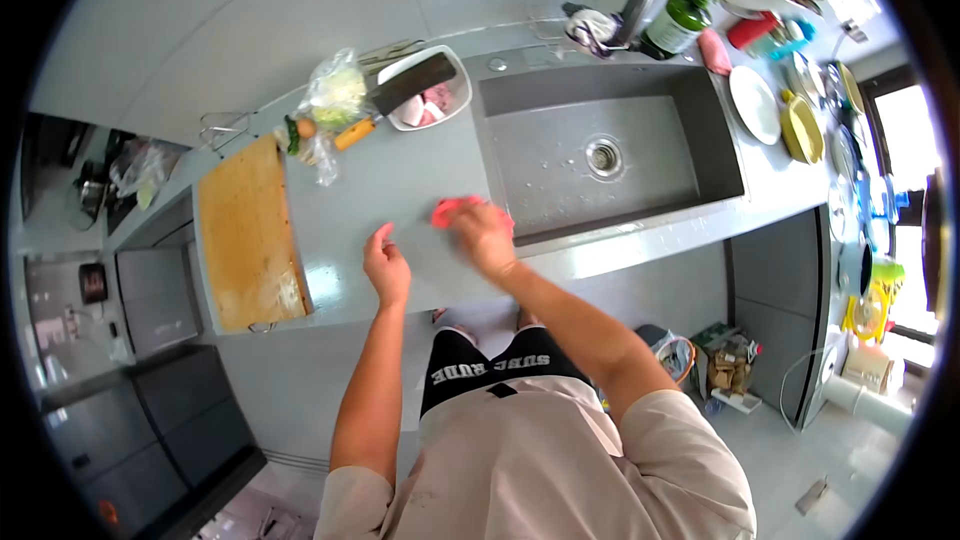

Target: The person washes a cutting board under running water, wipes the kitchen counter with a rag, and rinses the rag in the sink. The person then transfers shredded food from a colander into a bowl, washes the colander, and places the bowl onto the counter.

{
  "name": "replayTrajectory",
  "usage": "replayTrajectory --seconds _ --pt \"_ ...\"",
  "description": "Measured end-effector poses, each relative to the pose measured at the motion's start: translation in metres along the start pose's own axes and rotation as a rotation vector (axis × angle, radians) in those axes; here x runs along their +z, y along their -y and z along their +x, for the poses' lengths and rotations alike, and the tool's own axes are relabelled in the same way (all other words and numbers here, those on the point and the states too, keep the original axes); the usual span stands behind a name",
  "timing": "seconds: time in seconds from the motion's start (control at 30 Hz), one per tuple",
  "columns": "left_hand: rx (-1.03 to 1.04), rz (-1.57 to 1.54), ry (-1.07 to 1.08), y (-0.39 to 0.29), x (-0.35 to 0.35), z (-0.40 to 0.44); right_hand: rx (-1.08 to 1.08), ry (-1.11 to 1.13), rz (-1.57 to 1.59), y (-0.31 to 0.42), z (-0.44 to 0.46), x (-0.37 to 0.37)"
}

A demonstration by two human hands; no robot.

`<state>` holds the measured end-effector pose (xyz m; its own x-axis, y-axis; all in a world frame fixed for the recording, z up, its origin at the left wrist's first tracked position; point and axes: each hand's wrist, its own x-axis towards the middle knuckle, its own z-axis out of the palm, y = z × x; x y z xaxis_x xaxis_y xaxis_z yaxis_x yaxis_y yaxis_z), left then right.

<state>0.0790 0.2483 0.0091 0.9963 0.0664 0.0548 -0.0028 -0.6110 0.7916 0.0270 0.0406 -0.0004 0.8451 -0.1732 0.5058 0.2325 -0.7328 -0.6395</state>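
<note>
My right hand (pixel 482 238) presses a red cloth (pixel 458 208) against the grey countertop (pixel 400 180), just left of the sink; its fingers are bent over the cloth and slightly blurred. To its left, my left hand (pixel 386 265) hovers near the counter's front part with its fingers apart and nothing in it. Behind the hands, a white container (pixel 466 90) holds pieces of pink meat (pixel 436 100), with a cleaver (pixel 412 82) lying across its top and its orange handle (pixel 355 134) pointing down to the left.
A wooden cutting board (pixel 248 235) lies at the left. Vegetables in a plastic bag (pixel 338 88) sit near the wall. The wet sink (pixel 600 190) is on the right, with a green bottle (pixel 680 25), a white plate (pixel 755 105) and a yellow bowl (pixel 802 130) beyond.
</note>
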Motion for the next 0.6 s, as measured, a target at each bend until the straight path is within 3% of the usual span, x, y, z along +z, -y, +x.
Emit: replayTrajectory --seconds 0.1,0.17,0.23,0.3,0.43,0.5,0.6 --pt "-0.043 -0.026 -0.112 0.024 -0.025 0.011 -0.059 0.087 0.1 0.039 -0.005 0.063" --pt "-0.095 0.002 -0.122 0.036 -0.034 0.015 -0.271 0.235 -0.086 0.048 0.005 0.081" --pt "-0.123 0.033 -0.146 0.049 -0.037 0.019 -0.296 0.327 -0.163 0.033 0.031 0.101" --pt "-0.128 0.024 -0.117 0.061 -0.032 0.023 -0.234 0.342 -0.289 0.012 0.068 0.11" --pt "-0.076 0.022 -0.051 0.081 -0.017 0.03 0.244 0.17 -0.597 -0.042 0.103 0.096" --pt "-0.073 -0.017 -0.042 0.083 -0.017 0.032 0.364 0.078 -0.685 -0.073 0.103 0.067" --pt "-0.061 -0.042 0.001 0.076 -0.029 0.04 0.502 -0.014 -0.546 -0.093 0.085 0.031"
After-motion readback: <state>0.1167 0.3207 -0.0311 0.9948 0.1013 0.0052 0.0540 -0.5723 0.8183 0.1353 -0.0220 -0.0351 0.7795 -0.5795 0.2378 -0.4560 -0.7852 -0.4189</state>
